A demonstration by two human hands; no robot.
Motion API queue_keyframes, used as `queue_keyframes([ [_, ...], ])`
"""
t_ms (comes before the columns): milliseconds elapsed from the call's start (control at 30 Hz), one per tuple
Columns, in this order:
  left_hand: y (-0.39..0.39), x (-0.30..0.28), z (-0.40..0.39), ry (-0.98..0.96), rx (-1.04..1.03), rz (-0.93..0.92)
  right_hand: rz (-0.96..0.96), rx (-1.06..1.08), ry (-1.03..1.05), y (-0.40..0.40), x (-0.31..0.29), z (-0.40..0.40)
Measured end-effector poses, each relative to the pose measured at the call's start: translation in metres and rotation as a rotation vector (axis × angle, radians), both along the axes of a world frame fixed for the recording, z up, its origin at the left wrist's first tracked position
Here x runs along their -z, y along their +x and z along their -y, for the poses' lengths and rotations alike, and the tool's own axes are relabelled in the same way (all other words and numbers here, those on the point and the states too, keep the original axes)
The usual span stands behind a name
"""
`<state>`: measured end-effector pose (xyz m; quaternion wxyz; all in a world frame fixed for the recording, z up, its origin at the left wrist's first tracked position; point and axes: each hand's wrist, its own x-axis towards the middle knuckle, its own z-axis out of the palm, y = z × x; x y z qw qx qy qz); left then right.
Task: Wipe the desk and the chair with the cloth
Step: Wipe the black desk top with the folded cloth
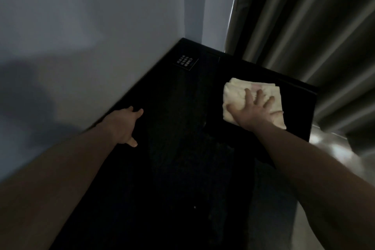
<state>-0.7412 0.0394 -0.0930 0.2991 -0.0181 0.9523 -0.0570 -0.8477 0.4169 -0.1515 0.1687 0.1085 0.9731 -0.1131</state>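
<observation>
On the desk (172, 148), right hand (253, 109) presses cloth (235, 91); label (185, 63) unreadable.

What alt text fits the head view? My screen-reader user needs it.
A right hand presses a pale folded cloth flat on a black desk; the left hand rests near the wall, curtains beyond.
</observation>
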Motion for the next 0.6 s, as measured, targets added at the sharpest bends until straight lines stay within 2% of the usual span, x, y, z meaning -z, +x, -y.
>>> queue_keyframes([
  [133,0.046,0.001,-0.004,0.069,-0.068,0.016,-0.006,-0.053,0.031,0.052,0.000,0.008],
  [300,0.106,-0.007,-0.014,0.103,-0.103,0.126,-0.012,-0.118,0.010,0.123,-0.005,0.026],
  [433,0.163,-0.008,-0.028,0.129,-0.110,0.125,0.024,-0.195,0.008,0.189,-0.012,0.050],
  [600,0.246,-0.011,-0.027,0.281,-0.169,0.097,0.071,-0.334,0.002,0.280,-0.020,0.091],
])
